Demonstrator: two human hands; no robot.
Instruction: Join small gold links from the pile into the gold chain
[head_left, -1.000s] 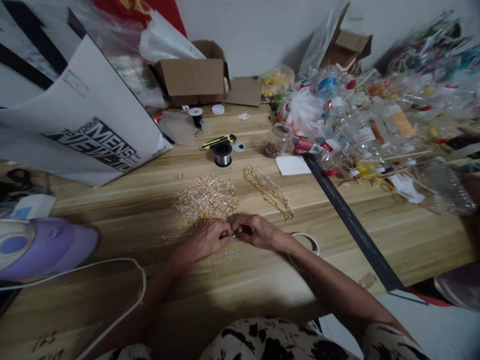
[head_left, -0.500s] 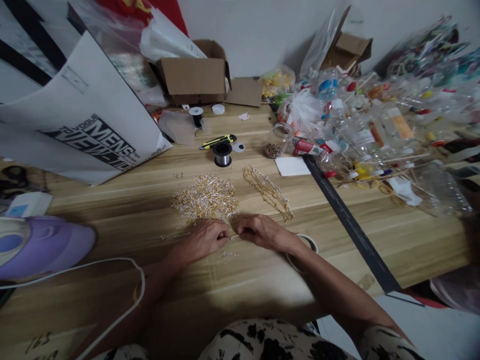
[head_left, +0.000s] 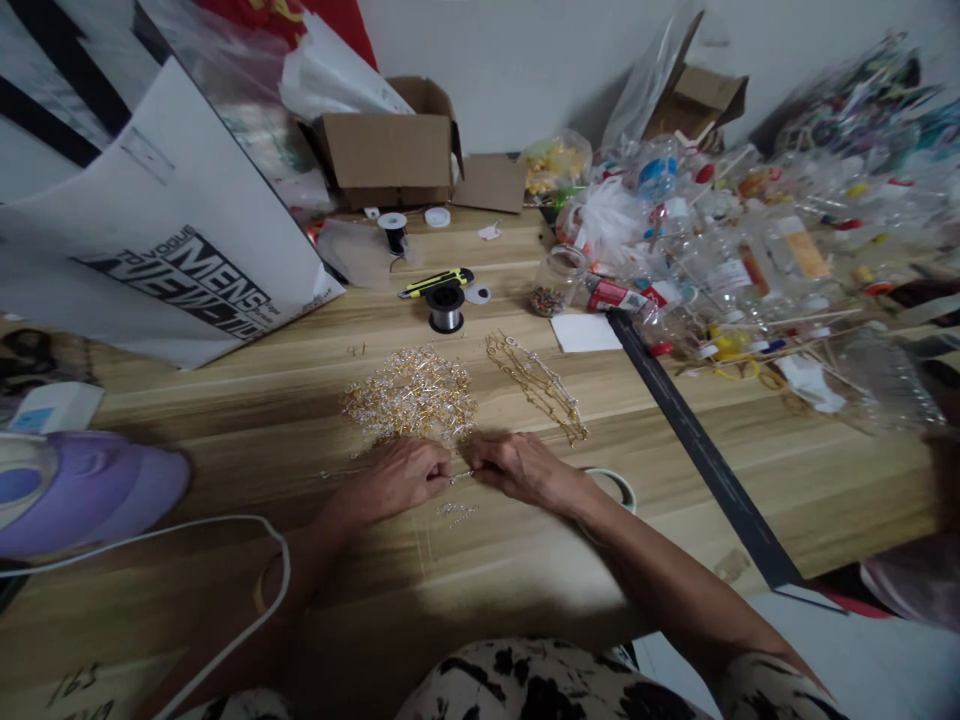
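Note:
Between my hands runs a thin silver beaded strand (head_left: 460, 477), and its far end trails on the table to the left. My left hand (head_left: 409, 474) is closed in a pinch on it from the left. My right hand (head_left: 517, 465) pinches it from the right, a small gap away. Just beyond my fingers lies a heap of gold and silver beads (head_left: 412, 393). A few loose silver pieces (head_left: 456, 513) rest on the table nearer to me. Finished-looking gold and silver chains (head_left: 536, 385) lie right of the heap.
A spool of wire (head_left: 445, 310) and a yellow box cutter (head_left: 436, 283) sit beyond the heap. A tape roll (head_left: 611, 488) is by my right wrist, near a long black ruler (head_left: 697, 450). Plastic bottles (head_left: 727, 270) crowd the right. A purple iron (head_left: 112, 490) stands left.
Both hands have shifted slightly, my left a little to the left, and the gap between them shows a bit more of the strand. The things on the table stay put.

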